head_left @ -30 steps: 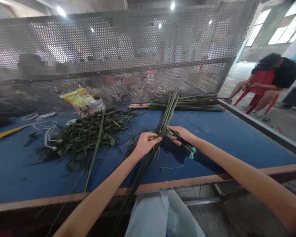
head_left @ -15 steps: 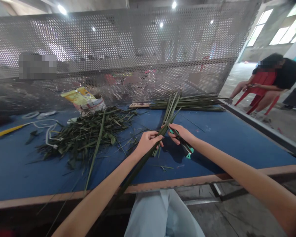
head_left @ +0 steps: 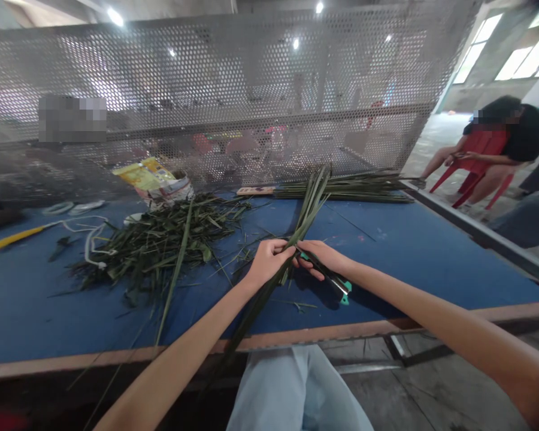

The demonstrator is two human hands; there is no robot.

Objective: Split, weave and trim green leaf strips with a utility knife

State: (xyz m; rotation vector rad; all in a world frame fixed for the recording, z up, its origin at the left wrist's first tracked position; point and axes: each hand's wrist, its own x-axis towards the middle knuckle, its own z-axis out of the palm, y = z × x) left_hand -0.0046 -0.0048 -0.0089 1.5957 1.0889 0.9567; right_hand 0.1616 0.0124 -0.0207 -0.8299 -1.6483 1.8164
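My left hand [head_left: 269,261] is closed on a bundle of long green leaf strips [head_left: 313,200], thumb on top. The strips fan away toward the back of the table; their other ends slant down past my left forearm and over the front edge. Against the bundle, right beside the left fingertips, my right hand [head_left: 321,258] is closed around a black-and-teal hand tool [head_left: 344,292] with a shiny metal part. Its teal end sticks out below the palm; I cannot make out its exact kind. Short strip ends show beneath the hands.
A heap of dark leaf scraps [head_left: 161,245] lies left, beside a yellow-handled tool [head_left: 15,238] and white cord [head_left: 90,245]. Behind are an open bag [head_left: 161,182], more leaf strips [head_left: 354,190] and a perforated metal screen [head_left: 251,78]. A person [head_left: 512,137] sits at far right.
My right hand has moved left and slightly down along the bundle, bringing the tool closer to my left fingers. My left hand stays almost in place, still gripping the strips.
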